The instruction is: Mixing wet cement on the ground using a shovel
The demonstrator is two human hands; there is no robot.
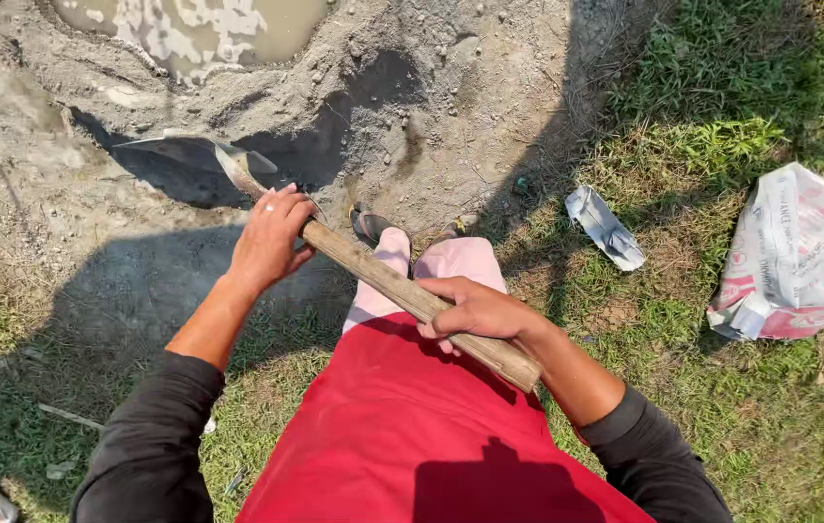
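Red cloth (412, 436) covering the person's front fills the bottom middle of the view, with dark sleeves (155, 446) on both arms either side of it. Just beyond, the right hand (478, 312) wraps around the near end of a wooden handle (402, 291), fingers curled over the top and closed tight on the wood. The left hand (271, 237) grips the same handle farther up, close to the metal blade, with its fingers pressed together and folded around the shaft.

The tool is a hoe. Its long axis runs on a diagonal, from the butt end at lower right, near the person's right wrist, up to the left. The grey metal blade (194, 153) points away from the person toward the upper left and rests on a heap of grey sand and gravel (412, 87) that covers the top of the scene. A pool of muddy water (208, 29) sits in the heap at the top edge.

Two sandalled feet (373, 225) and pale pink trouser legs (460, 261) show under the handle, at the border where the heap meets the grass (722, 407).

On the grass at the right edge lies a crumpled white sack with red and grey print (799, 257), lying flat. Between it and the feet lies a smaller, folded grey-white scrap of packaging (606, 228).
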